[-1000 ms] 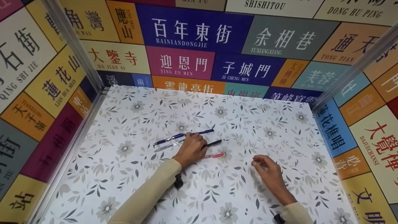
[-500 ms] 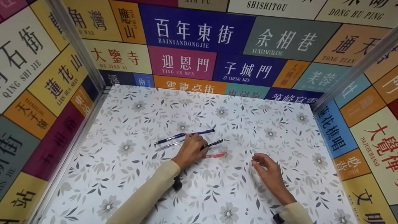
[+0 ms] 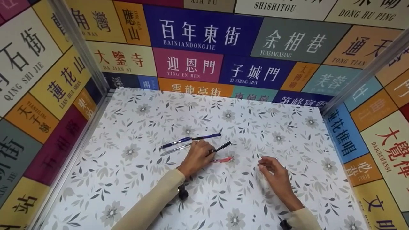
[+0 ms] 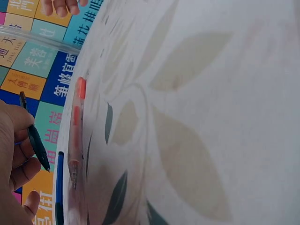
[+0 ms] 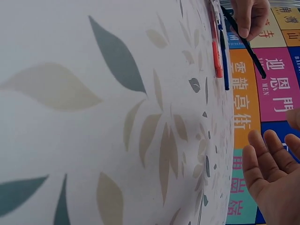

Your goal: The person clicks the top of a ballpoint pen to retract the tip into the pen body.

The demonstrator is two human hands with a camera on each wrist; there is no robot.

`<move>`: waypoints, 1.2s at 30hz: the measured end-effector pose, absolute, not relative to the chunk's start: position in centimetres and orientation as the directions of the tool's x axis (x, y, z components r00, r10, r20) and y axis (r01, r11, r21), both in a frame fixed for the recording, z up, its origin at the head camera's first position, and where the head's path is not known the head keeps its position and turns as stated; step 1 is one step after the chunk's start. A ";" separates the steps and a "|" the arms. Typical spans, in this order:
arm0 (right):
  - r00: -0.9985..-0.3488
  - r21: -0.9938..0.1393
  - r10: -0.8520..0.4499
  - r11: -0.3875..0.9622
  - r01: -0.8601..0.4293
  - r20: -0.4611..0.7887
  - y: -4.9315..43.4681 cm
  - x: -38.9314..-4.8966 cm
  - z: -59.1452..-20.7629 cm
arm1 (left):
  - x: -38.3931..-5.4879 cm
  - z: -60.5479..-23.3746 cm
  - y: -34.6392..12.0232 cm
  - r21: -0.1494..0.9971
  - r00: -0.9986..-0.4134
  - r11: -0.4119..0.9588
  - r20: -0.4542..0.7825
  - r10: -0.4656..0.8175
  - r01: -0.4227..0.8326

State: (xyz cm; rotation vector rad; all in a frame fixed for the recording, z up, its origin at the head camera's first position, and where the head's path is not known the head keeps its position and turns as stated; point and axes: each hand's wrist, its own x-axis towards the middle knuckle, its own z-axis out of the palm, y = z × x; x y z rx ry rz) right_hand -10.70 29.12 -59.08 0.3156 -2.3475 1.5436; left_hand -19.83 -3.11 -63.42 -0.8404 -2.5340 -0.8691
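My left hand (image 3: 198, 156) pinches a black pen (image 3: 223, 146) between thumb and fingers, just above the table. In the left wrist view, that pen (image 4: 36, 140) is tilted, its pointed tip facing down the picture. A pinkish-red pen (image 3: 222, 159) lies under and beside the hand, partly hidden by it. Behind the hand lies a blue pen (image 3: 175, 142), in line with a dark blue length (image 3: 207, 136); whether these are one pen or two I cannot tell. A clear-barrelled pen (image 3: 175, 149) runs under the hand. My right hand (image 3: 277, 174) holds nothing, fingers loosely bent.
A white tabletop cloth (image 3: 255, 204) with grey flowers and leaves spreads under everything. Panels with coloured name signs (image 3: 204, 28) stand at the back and both sides, joined by clear corner strips (image 3: 84, 54).
The left hand has lifted the black pen slightly off the table and shifted a little to the right. The other pens lie as before. My right hand stays nearly still.
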 end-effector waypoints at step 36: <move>-0.941 -0.889 -0.031 0.319 -0.330 0.338 29.9 -11.6 -59.4 | -17.1 -62.1 -0.8 0.689 -0.803 0.416 0.480 0.352 0.594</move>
